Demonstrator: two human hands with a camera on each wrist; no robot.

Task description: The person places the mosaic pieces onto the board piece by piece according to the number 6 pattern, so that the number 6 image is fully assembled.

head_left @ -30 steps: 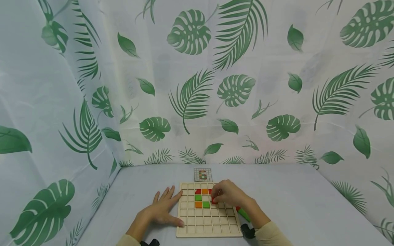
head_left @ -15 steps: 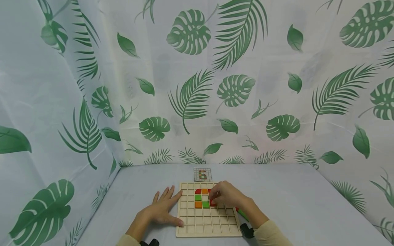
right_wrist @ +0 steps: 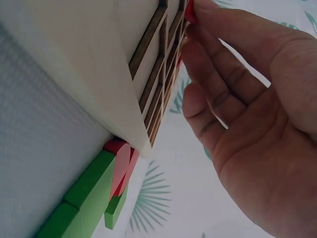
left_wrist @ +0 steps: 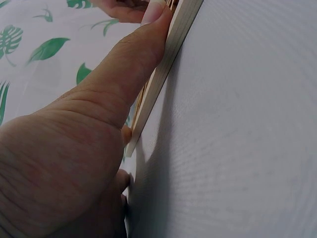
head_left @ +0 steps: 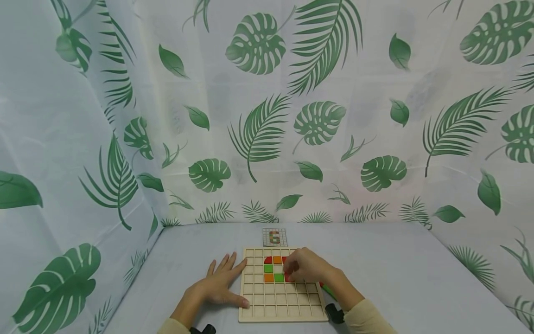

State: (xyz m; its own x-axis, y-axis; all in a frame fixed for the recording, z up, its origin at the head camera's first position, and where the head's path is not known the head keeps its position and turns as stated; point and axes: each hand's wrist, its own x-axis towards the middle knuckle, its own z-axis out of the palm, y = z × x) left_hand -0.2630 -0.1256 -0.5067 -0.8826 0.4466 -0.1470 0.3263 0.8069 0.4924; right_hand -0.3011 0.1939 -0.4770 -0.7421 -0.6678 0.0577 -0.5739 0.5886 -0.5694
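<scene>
A wooden grid board lies on the table with a few coloured blocks in its cells. My left hand rests at its left edge, fingers spread, the thumb over the frame in the left wrist view. Over the upper middle of the grid, my right hand pinches a red block, set right of a green block. Only a bit of that red block shows beside the thumb in the right wrist view. An orange block and others sit to the left and above.
Behind the board lies a small card printed with a coloured 6 on a grid. Loose green blocks and red blocks lie against the board's right side, partly hidden by my right arm in the head view. A leaf-patterned curtain stands behind.
My right hand has shifted slightly left and down with the red block, which now sits lower, beside the green block. My left hand has stayed in place.
</scene>
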